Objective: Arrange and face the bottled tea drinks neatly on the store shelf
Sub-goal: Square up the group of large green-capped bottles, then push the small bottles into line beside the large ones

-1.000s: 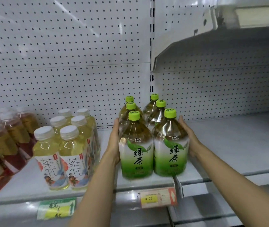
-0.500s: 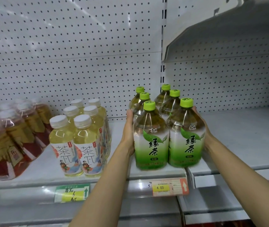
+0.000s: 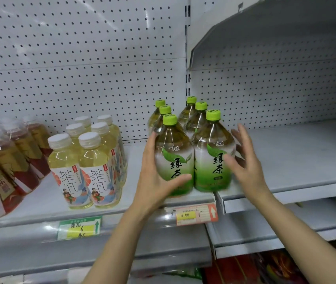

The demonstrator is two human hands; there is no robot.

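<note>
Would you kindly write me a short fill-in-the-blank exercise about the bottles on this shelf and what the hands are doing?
1. The green tea bottles between the hands have caps coloured ____.
2. They stand in two rows, ____ bottles in all.
3. The left hand holds the front-left bottle with its ____ across the label, while the right hand is spread open.
4. The yellow tea bottles to the left have ____ caps.

Missing words: green; six; thumb; white

Two bare forearms, left hand (image 3: 154,177), right hand (image 3: 247,167), no sleeves (nothing worn shows)
</note>
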